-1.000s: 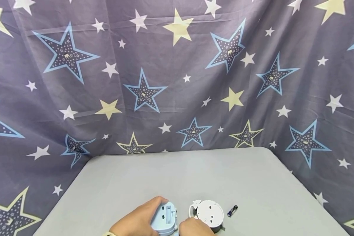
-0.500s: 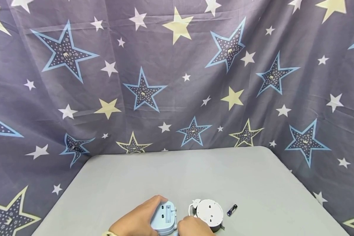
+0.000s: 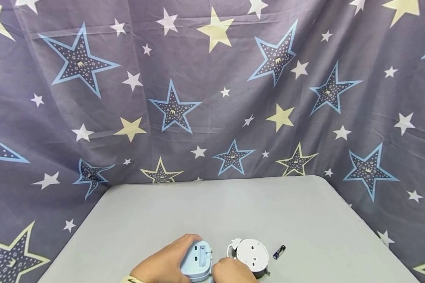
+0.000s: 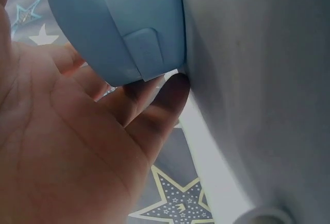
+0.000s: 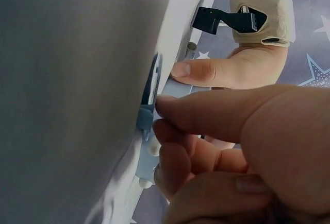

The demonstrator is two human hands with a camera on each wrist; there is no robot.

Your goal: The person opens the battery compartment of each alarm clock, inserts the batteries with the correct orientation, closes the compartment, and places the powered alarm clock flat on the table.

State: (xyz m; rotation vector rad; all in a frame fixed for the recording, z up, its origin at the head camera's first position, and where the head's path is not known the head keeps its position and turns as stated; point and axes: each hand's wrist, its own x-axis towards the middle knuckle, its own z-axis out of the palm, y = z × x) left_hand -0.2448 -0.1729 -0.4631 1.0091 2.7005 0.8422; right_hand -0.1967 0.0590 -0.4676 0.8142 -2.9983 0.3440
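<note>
My left hand grips a light blue alarm clock by its left side, thumb and fingers at opposite edges. The clock's back faces up, showing two black knobs and an uncovered battery slot. In the left wrist view the clock's smooth blue side lies against the fingers. Just right of it is my right hand, cut off by the frame's lower edge. In the right wrist view its thumb and forefinger pinch a small, thin blue piece; I cannot tell its kind.
Beyond my right hand lies a white round clock, back up, with a black side and a white handle. A dark cylindrical battery lies to its right. The grey table ends at a star-patterned curtain.
My right hand has shifted slightly up and left in the head view, towards the blue clock. The left hand keeps its grip; the white clock and battery stay in place.
</note>
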